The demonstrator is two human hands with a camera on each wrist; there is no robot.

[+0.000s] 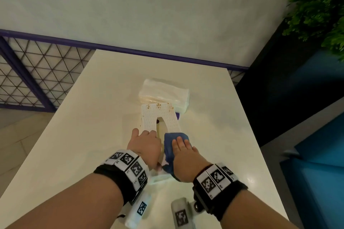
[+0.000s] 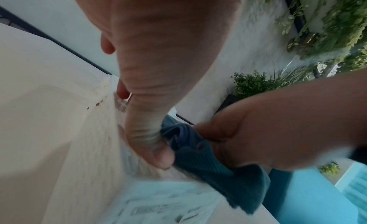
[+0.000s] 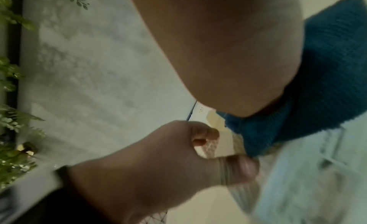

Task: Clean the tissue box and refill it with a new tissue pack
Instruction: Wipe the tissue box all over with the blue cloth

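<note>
Here, the person's left hand (image 1: pixel 144 144) grips the near end of the white tissue box with a diamond pattern and a long slot on top (image 1: pixel 160 117). In the left wrist view its thumb (image 2: pixel 147 142) presses down on the top of the box and the other fingers curl over the far side. This grip probably keeps the box from sliding while it is rubbed.

The right hand (image 1: pixel 183 154) lies flat on a dark blue soft cloth (image 1: pixel 172 147), with its fingers (image 1: pixel 179 141) straight and close together. The cloth is bunched under the palm and sits on the box top, just to the right of the left-hand fingers. A flat hand likely pushes the cloth down hard, so the wiping works better.

Small brown spots (image 1: pixel 158 106) show on the far end of the box, past all the fingertips, so the cleaning looks only partly done.

The white stack of new tissues in a clear soft wrap (image 1: pixel 164 93) waits farther away, behind the box and out of the way of the wiping.

Everything rests on the smooth cream table (image 1: pixel 83 117).

Counting them: two hands, one box, one cloth, one tissue pack. The spots are too small and blurry to count.
</note>
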